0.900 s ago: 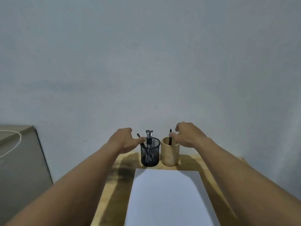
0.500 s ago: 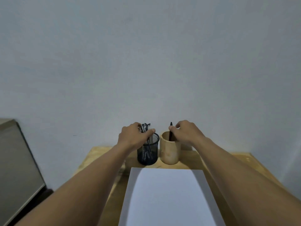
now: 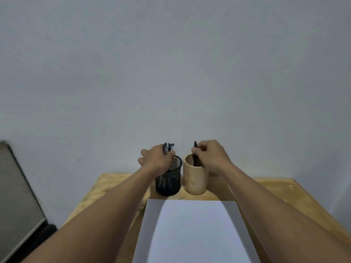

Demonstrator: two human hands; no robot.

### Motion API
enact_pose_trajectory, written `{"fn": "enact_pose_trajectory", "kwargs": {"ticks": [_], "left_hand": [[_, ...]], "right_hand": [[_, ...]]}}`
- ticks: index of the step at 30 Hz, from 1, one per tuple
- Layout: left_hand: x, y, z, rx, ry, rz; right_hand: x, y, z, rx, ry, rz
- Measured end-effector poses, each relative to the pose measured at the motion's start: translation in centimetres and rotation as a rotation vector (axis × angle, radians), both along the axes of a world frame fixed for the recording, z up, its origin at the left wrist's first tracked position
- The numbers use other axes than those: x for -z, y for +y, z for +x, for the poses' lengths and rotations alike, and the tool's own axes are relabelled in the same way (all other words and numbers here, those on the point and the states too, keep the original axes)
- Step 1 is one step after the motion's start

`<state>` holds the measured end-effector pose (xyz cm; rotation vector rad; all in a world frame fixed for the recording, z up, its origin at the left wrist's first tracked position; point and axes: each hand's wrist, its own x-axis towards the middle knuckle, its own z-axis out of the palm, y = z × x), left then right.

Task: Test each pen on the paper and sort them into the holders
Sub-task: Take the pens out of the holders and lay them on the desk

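1. A black mesh pen holder (image 3: 168, 182) and a wooden pen holder (image 3: 195, 178) stand side by side, almost touching, near the far edge of the wooden table (image 3: 106, 188).
2. The left hand (image 3: 156, 159) is over the mesh holder, its fingers curled tight around a bunch of pens (image 3: 167, 148).
3. The right hand (image 3: 210, 155) pinches a single black pen (image 3: 195, 155) that stands in the wooden holder.
4. A white sheet of paper (image 3: 193, 230) lies toward the near edge, in front of both holders.

Mesh holder (image 3: 168, 182) left of wooden holder (image 3: 195, 179), paper (image 3: 191, 230) before both, on table (image 3: 281, 192)
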<state>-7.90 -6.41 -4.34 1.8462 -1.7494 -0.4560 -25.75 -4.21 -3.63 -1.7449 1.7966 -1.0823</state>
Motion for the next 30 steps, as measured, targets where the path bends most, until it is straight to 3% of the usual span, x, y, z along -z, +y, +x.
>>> {"fn": "enact_pose_trajectory", "kwargs": {"ticks": [9,15,19,26,30], "left_hand": [[-1.0,0.7,-0.4,0.034,0.091,-0.149],[-5.8,2.2,0.0,0.110,0.442,-0.282],[-9.7,3.5,1.3,0.133,0.557,-0.323],[-11.6,6.6,8.0,0.143,0.602,-0.130],[-9.2,8.6,12.9,0.043,0.468,0.030]], "right_hand": [[-1.8,1.9,0.4,-0.025,-0.036,-0.118],[-5.4,3.6,0.9,-0.016,-0.068,-0.250],[-8.3,4.7,2.4,-0.021,-0.079,-0.314],[-10.3,7.5,7.3,-0.099,-0.116,-0.266],[-8.3,9.0,11.3,-0.164,-0.105,-0.142]]}}
